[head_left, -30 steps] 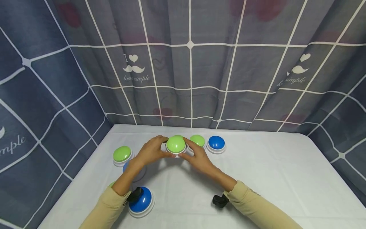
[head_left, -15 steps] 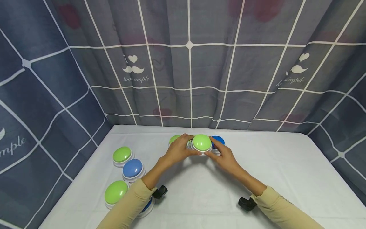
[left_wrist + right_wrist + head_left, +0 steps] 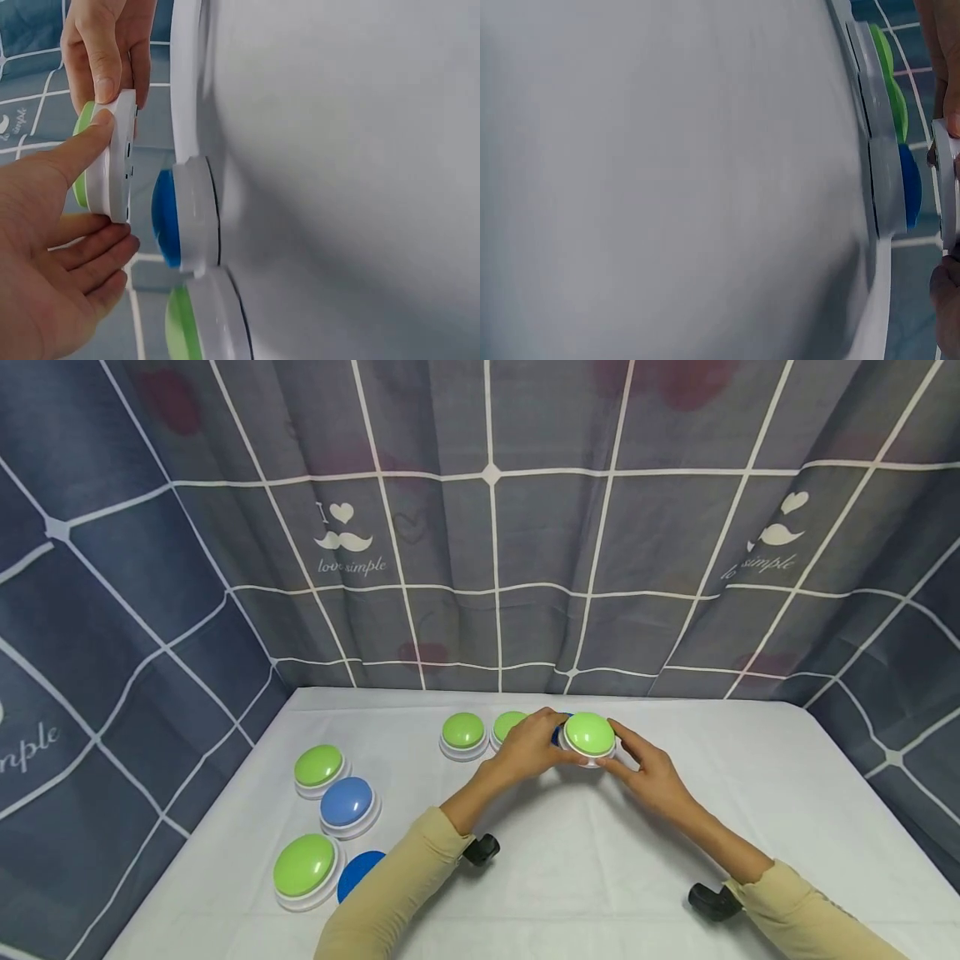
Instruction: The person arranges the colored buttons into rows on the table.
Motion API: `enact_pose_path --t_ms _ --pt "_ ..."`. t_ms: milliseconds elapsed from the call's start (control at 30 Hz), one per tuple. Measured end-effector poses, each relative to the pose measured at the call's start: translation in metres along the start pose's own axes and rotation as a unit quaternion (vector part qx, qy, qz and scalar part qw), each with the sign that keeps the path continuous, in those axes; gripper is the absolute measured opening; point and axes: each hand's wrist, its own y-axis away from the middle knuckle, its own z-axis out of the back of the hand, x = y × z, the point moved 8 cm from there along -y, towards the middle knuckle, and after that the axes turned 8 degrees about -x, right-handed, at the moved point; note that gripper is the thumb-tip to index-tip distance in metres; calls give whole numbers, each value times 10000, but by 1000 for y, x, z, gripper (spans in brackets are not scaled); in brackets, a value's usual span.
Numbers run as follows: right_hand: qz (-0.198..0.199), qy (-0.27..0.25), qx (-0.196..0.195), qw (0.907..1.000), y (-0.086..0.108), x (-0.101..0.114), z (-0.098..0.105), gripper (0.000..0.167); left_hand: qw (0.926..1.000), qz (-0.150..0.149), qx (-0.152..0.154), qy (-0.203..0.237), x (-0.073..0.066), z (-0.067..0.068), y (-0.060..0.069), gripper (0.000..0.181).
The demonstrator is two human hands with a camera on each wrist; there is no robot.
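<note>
A green push button on a round white base (image 3: 589, 734) is pinched between both hands, raised above the table. My left hand (image 3: 534, 745) grips its left side and my right hand (image 3: 654, 777) its right side, thumbs on the near edge. The left wrist view shows the held button (image 3: 116, 161) tilted on edge by the camera angle, its underside apart from the tabletop. Just behind it stands a blue button (image 3: 169, 217), mostly hidden in the head view. To the left, a green button (image 3: 510, 723) is partly covered by my left hand, beside another green button (image 3: 462, 732).
On the table's left side stand a green button (image 3: 318, 766), a blue button (image 3: 347, 802), a larger-looking green button (image 3: 304, 867) and a blue button (image 3: 358, 872) partly behind the left sleeve. The white-covered table (image 3: 630, 877) ends at a grey gridded curtain (image 3: 540, 535).
Both hands have carried the green button rightward along the back row, past the second green button to in front of the blue one. The buttons on the table have stayed put.
</note>
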Motion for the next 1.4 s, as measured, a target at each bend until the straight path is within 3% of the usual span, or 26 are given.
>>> enact_pose_path --t_ms 467,800,1167,1400 --pt "-534 504 -69 9973 16 -21 33 65 9962 -387 536 -566 -24 -39 -32 71" --pt "-867 855 -86 9925 25 -42 40 69 9896 -735 908 -838 -31 -63 -42 69" --pt "-1054 1150 142 9877 22 -58 32 75 9779 -1179 1049 -1371 -30 -71 -49 61" --pt "-989 1242 168 9872 16 -56 27 73 9719 -1238 1079 -1689 -26 -74 -51 51"
